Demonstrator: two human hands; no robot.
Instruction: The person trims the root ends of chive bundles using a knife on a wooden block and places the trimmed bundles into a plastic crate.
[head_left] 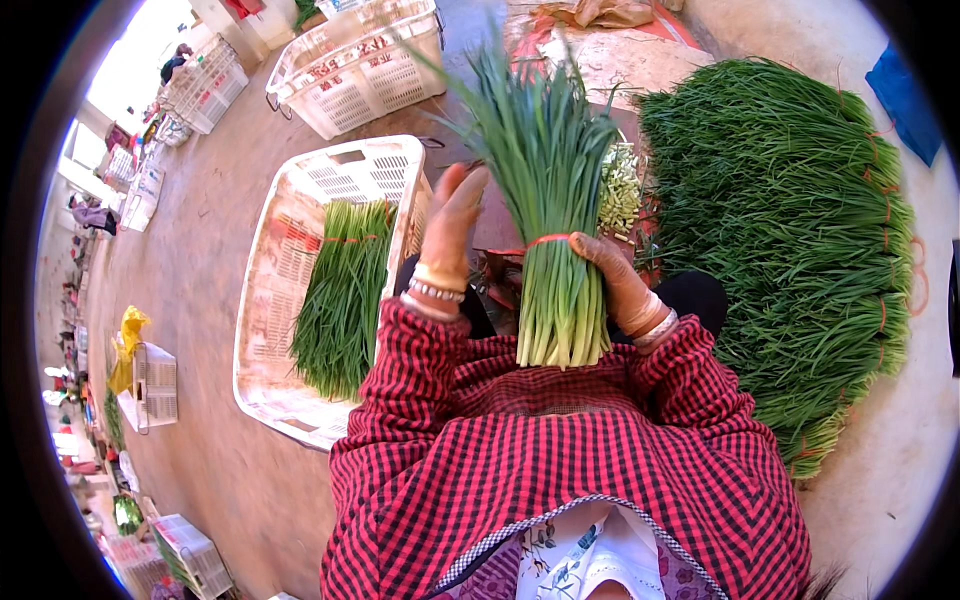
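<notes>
A bunch of garlic chives (565, 190) stands upright in front of my chest, dark leaves up and pale stem ends down. A red band (549, 240) circles it near mid-height. My right hand (612, 277), in a thin glove, grips its right side just below the band. My left hand (455, 225), also gloved, is raised left of the bunch with its fingers stretched upward; it is apart from the stems. On my left, a white plastic crate (262, 340) holds a banded bunch of chives (345, 300).
To the right lies a long pile of banded chives (765, 240). Cut stem pieces (620, 190) lie behind the held bunch. Another white crate (360, 85) stands far left, beyond the near one. A blue item (903, 100) lies at the far right. More crates line the left side.
</notes>
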